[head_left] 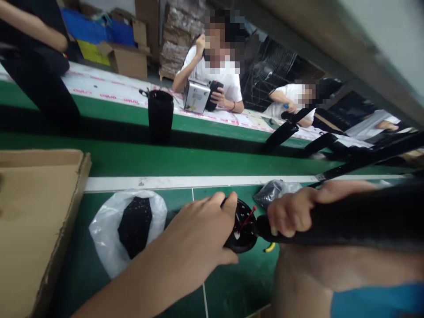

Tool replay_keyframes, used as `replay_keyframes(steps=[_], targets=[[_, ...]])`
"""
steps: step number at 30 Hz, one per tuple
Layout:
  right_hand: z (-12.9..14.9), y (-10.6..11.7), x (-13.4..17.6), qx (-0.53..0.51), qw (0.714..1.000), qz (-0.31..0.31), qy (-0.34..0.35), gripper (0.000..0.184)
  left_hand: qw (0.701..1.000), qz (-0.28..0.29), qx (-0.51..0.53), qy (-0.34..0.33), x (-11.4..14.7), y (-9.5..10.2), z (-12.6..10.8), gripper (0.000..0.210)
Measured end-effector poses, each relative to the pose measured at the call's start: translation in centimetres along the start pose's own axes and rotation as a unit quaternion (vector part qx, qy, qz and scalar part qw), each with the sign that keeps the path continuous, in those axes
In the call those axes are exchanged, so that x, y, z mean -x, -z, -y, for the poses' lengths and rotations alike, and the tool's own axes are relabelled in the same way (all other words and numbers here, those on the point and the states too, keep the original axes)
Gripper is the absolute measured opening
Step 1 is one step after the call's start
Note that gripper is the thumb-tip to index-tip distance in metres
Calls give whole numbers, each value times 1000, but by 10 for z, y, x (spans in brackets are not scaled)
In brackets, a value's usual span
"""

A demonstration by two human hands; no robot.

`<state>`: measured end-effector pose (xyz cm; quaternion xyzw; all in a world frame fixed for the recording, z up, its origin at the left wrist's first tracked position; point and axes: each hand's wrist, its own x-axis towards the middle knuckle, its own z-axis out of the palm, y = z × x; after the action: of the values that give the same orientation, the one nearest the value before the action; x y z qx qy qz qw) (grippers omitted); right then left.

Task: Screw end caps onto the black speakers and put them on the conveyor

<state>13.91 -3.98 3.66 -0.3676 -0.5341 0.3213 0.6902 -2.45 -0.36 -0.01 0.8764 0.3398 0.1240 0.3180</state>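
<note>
Head view: left hand (198,238) cups a black round part (241,229); right hand (289,214) grips a black tube (357,221). Plastic bag (106,238) left of them, cardboard box (36,207) beyond.

Left of the left hand's fingers (228,201) a plastic bag (109,234) lies on the table (159,163), a cardboard box (39,207) further left; behind them stands a cylinder (160,115).

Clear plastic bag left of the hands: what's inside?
Inside the clear plastic bag lies a dark heap of small black parts, too blurred to identify. The bag rests on the green table, near the left hand. Anything beneath the heap is hidden.
</note>
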Motion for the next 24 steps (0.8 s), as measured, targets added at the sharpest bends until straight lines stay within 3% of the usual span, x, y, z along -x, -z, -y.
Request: replay_keyframes(steps=[3, 5, 8, 12, 15, 19, 24], targets=[[-9, 35, -32, -209, 973, 85, -44, 49, 999, -1, 30, 10, 6, 3, 3, 90], [-30, 66, -55, -406, 908, 92, -47, 38, 999, 9, 53, -1, 7, 4, 6, 94], [-90, 100, -77, -554, 824, 113, -20, 29, 997, 22, 78, 10, 2, 1, 6, 99], [-189, 104, -80, -680, 714, 164, -29, 9, 994, 14, 48, 101, -7, -7, -2, 107], [-239, 97, -71, -733, 654, 183, -36, 8, 984, -48, 6, 171, -20, -2, -12, 104], [-259, 100, -61, -784, 598, 161, -49, 11, 965, -222, 0, 137, -67, 28, -19, 86], [-257, 107, -63, -821, 555, 133, -23, 12, 945, -311, -23, 98, -183, 62, 18, 73]])
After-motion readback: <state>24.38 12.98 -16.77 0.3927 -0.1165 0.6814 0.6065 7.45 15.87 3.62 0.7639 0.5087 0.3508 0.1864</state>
